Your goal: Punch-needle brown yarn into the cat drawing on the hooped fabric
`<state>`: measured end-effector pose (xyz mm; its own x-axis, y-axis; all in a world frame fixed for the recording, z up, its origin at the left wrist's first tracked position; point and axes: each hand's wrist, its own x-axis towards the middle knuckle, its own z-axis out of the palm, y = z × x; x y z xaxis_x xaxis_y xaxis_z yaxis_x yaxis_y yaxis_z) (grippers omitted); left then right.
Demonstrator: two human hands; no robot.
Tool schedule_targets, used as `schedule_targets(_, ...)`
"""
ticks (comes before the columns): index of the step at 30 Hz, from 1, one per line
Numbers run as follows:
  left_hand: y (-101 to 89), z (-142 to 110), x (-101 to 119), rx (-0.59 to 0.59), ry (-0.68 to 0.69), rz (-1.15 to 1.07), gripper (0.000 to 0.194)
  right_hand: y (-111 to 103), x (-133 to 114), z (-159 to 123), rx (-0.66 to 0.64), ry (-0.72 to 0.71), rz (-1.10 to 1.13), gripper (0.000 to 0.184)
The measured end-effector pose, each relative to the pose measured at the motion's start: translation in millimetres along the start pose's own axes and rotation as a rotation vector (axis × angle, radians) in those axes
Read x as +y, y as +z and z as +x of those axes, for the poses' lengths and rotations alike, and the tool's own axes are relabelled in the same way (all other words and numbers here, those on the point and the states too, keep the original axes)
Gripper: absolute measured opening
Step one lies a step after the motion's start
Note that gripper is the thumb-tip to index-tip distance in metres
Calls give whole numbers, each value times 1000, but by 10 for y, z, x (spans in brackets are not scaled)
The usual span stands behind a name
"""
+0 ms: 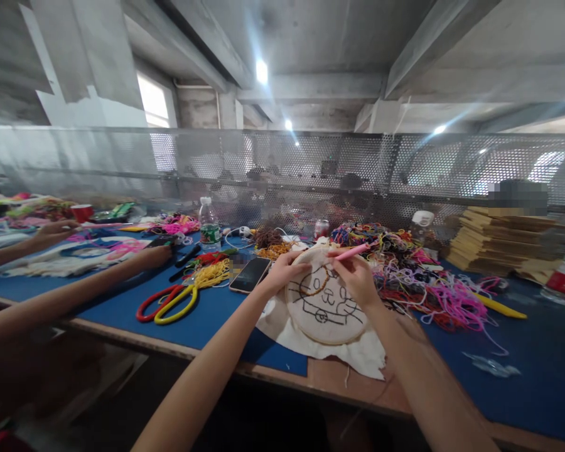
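Observation:
A round embroidery hoop (327, 326) with white cloth stretched in it is tilted up at the table's front edge. Black lines on the cloth draw a cat-like face, and a brown yarn strand curves over it. Loose cloth (287, 336) spreads out below the rim. My left hand (285, 271) is closed on the hoop's upper left edge, thumb in front. Between the fingers of my right hand (356, 279) is a pink punch needle (353, 252), near the upper right of the cloth; its tip is hidden. A phone (250, 275) lies left of my left hand.
Red-and-yellow scissors (176, 304) lie left, near a co-worker's hand (157, 256). Tangled yarn (433, 295) heaps on the right beside a yellow pen-like tool (501, 306). Behind stand a water bottle (209, 227), a can (321, 230) and stacked brown paper packets (494, 242). A perforated metal screen (292, 157) closes the back.

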<state>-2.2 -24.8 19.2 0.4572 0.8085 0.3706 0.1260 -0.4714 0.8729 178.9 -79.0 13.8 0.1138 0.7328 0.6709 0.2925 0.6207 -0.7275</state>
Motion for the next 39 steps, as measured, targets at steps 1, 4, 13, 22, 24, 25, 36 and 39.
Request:
schedule_targets(1, 1, -2, 3, -2, 0, -5, 28, -3, -4, 6, -25, 14, 25, 25)
schedule_targets(4, 4, -12, 18, 2, -1, -10, 26, -23, -13, 21, -80, 21, 54, 24)
schedule_targets(13, -1, -4, 4, 5, 1, 16, 28, -60, -11, 7, -31, -94, -161, 22)
schedule_targets(22, -1, -11, 17, 1, 10, 12, 28, -35, 15, -19, 27, -126, -202, 21)
schedule_targets(24, -4, -15, 25, -11, 20, 1, 29, -40, 3, -20, 24, -137, -236, 20)
schedule_targets(25, -6, -17, 27, -19, 25, -2, 29, -42, -7, -21, 25, -145, -261, 20)
schedule_targets(36, -9, -10, 5, -26, 38, -3, 28, -56, -46, -33, 18, -183, -364, 19)
schedule_targets(39, -6, -10, 0, -33, 33, -16, 29, -55, -34, -33, 25, -179, -373, 20)
